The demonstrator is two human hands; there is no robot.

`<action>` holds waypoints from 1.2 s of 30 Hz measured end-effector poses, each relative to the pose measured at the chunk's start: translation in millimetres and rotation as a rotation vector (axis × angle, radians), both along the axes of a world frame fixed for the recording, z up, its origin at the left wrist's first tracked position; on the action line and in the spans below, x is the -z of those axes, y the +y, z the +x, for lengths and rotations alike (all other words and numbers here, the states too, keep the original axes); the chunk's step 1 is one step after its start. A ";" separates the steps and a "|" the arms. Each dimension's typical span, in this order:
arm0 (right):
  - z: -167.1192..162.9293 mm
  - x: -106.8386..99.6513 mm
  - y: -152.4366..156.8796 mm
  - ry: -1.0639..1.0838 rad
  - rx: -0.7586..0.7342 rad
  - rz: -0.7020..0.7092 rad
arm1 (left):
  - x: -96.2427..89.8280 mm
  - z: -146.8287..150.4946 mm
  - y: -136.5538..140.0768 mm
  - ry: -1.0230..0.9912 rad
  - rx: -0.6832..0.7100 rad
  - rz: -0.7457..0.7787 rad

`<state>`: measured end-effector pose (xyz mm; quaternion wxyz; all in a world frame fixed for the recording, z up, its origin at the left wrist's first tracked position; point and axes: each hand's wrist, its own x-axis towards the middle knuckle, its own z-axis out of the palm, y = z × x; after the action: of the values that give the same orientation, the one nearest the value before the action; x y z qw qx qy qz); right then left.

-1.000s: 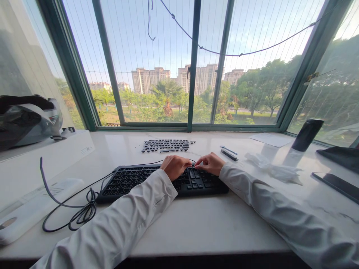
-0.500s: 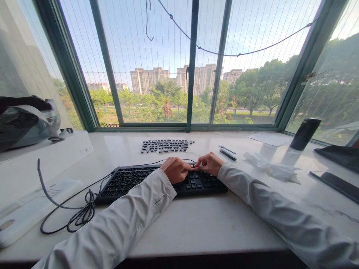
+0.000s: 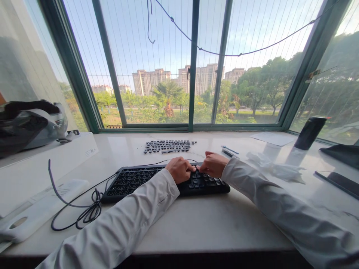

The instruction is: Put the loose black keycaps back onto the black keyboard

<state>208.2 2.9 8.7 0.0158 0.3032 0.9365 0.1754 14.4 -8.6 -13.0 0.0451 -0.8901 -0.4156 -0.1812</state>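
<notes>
A black keyboard [image 3: 131, 183] lies on the white counter in front of me. Its left part shows bare key sockets, while keycaps sit on the right-hand block. My left hand [image 3: 180, 170] rests over the keyboard's right half with its fingers curled and pressed together. Close beside it, my right hand [image 3: 213, 164] is closed too, thumb and finger touching the keyboard's upper edge area. Whatever lies under or between the fingertips is hidden. Behind the keyboard, loose black keycaps [image 3: 168, 145] are laid out in rows.
A coiled cable [image 3: 91, 209] lies left of the keyboard, near a white box [image 3: 84, 149] and a white plastic piece [image 3: 25, 224]. To the right are pens [image 3: 230, 150], crumpled plastic [image 3: 276, 167], paper [image 3: 272, 139], a black cylinder [image 3: 310, 132] and a phone [image 3: 339, 183].
My right hand has turned and its fingertips have come down against the keyboard. The left hand's outstretched finger has drawn in. The whole view has shifted slightly.
</notes>
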 end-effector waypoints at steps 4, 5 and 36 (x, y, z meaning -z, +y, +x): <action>-5.7 -4.5 -4.9 -0.063 -0.002 0.014 | -1.9 1.9 -1.6 0.032 0.006 0.007; -7.2 -5.5 -6.4 -0.083 -0.009 0.021 | -2.3 2.6 -2.0 0.041 0.006 0.007; 50.6 33.7 44.3 0.370 0.599 0.188 | -7.2 -11.1 6.6 0.023 -0.239 0.110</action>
<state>258.8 47.2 -25.0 -0.1312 0.5910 0.7728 0.1904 3.3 -2.0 -5.8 0.1201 -0.8324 -0.5078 -0.1867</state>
